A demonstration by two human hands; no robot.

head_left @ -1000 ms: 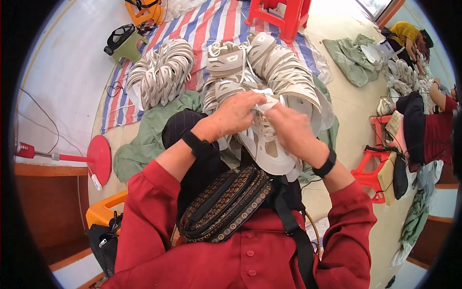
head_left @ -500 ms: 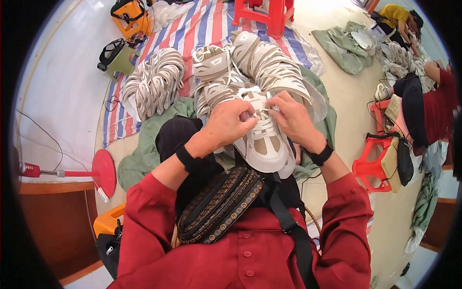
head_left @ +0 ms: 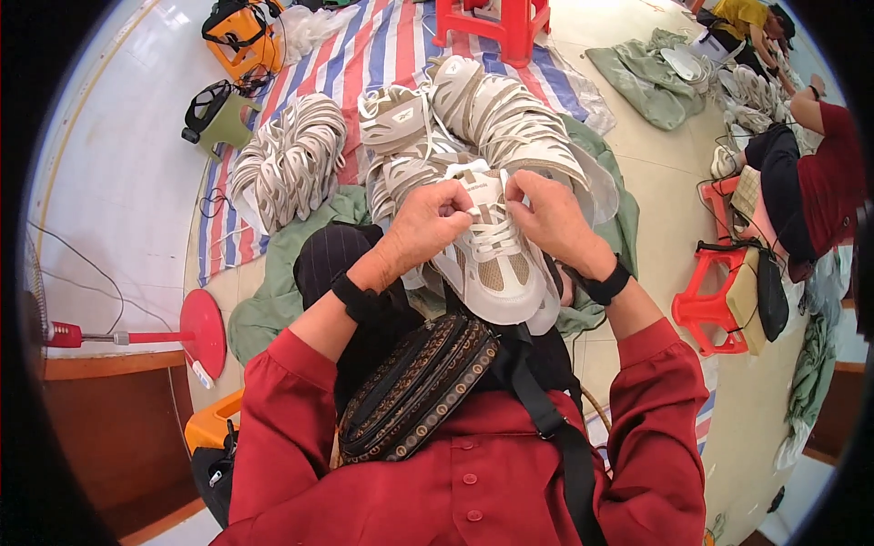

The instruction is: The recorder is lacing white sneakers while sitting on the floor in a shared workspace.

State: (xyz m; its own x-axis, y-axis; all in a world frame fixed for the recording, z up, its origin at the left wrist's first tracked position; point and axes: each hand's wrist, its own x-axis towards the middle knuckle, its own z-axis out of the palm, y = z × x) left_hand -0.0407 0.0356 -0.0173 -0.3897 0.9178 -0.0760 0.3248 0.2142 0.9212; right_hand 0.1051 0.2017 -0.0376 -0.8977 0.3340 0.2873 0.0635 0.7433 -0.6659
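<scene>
A white and beige sneaker (head_left: 501, 289) rests toe toward me at my lap, between my two hands. White shoelace (head_left: 494, 240) crosses its front through the eyelets. My left hand (head_left: 426, 224) is closed in a pinch at the left eyelet row, on the lace. On the opposite side, my right hand (head_left: 557, 220) also pinches at the lace beside the upper eyelets. The tongue (head_left: 485, 187) shows between the hands. Fingertips partly hide the lace ends. Under this sneaker, the edge of another pale shoe or sole (head_left: 549, 309) shows.
Rows of nested sneakers (head_left: 514, 123) lie just beyond, with another bundle (head_left: 289, 162) to the left. Red stools (head_left: 516, 36) stand ahead and at right. A fan (head_left: 202, 335) is on my left. Two people (head_left: 824, 200) sit on the right. A patterned bag (head_left: 414, 391) hangs at my waist.
Both hands have shifted slightly at the upper eyelets, and more of the sneaker's tongue now shows between them. The nearer person at right has moved an arm.
</scene>
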